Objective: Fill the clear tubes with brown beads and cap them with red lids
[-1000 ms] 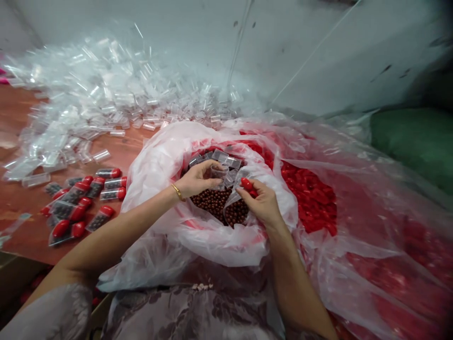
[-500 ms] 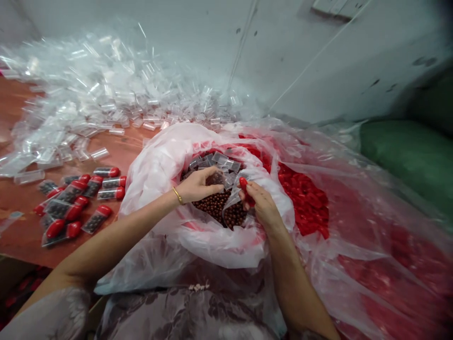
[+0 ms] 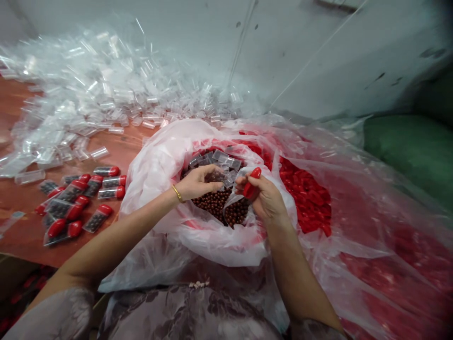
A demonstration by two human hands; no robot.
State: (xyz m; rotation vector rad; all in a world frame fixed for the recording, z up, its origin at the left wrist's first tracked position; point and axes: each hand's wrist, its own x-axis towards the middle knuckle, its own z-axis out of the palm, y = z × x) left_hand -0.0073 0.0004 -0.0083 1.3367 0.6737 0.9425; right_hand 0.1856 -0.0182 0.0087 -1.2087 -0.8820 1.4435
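Observation:
My left hand [image 3: 198, 183], with a gold bangle at the wrist, is closed on a clear plastic tube [image 3: 225, 176] over the bag's opening; how full the tube is I cannot make out. Opposite it, my right hand [image 3: 266, 194] grips red plastic caps [image 3: 252, 184] between thumb and fingers. The hands are a little apart. Beneath them, brown beads [image 3: 213, 207] fill the white plastic bag [image 3: 148, 189] with its rolled rim. More clear tubes [image 3: 220, 157] lie on the beads at the far side.
Filled tubes with red caps [image 3: 97, 218] lie on the reddish table [image 3: 21, 245] at left. Behind them spreads a large heap of clear tubes [image 3: 116, 80] against the wall. A bag of red caps [image 3: 307, 200] stands at right, by a green object [image 3: 406, 156].
My right hand has turned and shifted slightly, so the red caps now show more fully and tilt up to the right. My left hand stays nearly in place.

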